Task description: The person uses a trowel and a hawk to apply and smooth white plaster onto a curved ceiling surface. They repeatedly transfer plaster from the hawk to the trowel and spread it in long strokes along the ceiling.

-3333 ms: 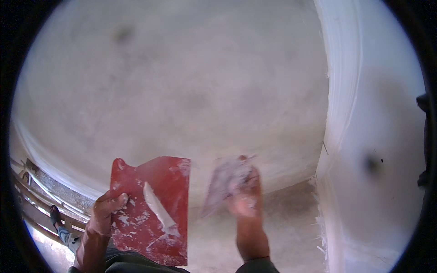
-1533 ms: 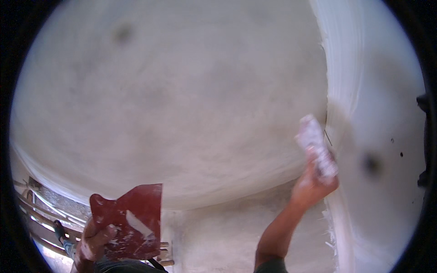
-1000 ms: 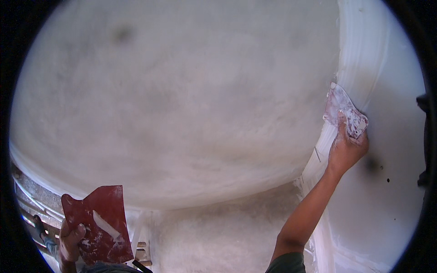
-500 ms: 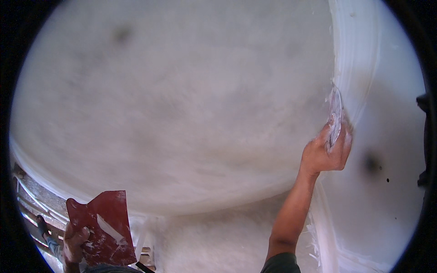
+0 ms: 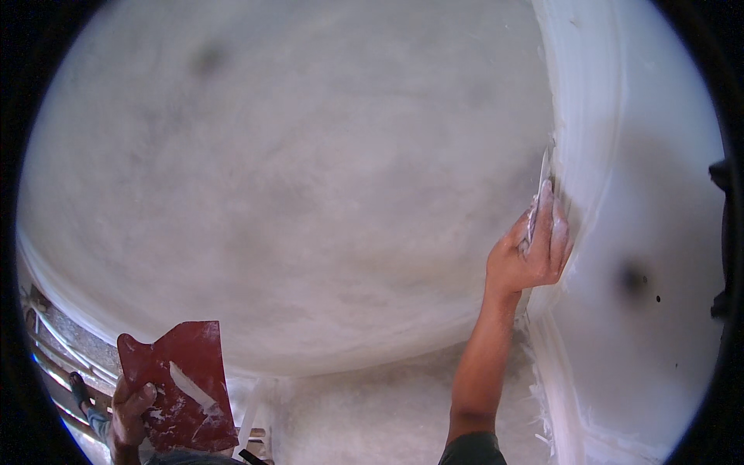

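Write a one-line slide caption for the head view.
Right hand presses a putty blade edge-on into a white-plastered wall corner, while the left hand holds a red plaster board low.

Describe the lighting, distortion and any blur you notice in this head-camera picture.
Head view: soft daylight, no glare; fisheye bends the corner and leaves a black rim; dark smudges sit on the grey wall; the right hand with its blade is fairly sharp; the left hand and red board lie dimmer near the edge.
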`<action>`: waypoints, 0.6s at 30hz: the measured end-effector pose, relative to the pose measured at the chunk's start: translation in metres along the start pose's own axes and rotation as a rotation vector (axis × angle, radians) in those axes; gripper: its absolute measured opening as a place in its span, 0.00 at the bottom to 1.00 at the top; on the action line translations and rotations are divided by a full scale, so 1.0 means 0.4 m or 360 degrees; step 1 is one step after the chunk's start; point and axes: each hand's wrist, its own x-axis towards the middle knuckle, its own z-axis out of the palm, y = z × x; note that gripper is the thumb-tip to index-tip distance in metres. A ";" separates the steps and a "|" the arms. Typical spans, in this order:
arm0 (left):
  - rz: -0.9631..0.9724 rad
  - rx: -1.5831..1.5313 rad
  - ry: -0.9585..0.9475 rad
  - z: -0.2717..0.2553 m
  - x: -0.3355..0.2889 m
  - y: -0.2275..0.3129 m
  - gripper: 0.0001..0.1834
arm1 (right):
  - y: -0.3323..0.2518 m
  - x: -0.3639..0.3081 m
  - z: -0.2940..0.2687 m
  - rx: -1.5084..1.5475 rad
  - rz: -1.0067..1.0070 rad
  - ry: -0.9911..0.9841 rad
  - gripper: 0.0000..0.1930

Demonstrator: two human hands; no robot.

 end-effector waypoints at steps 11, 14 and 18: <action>0.0005 0.0002 0.0175 0.015 0.022 -0.005 0.28 | -0.097 -0.041 -0.169 0.0762 0.0624 -0.0020 0.14; -0.0137 0.0343 0.0175 0.038 0.045 -0.003 0.28 | -0.217 -0.121 -0.287 0.1925 0.1434 -0.0218 0.25; -0.0061 0.0221 -0.0118 0.101 0.049 0.033 0.25 | -0.369 -0.186 -0.365 0.2879 0.2461 -0.0847 0.28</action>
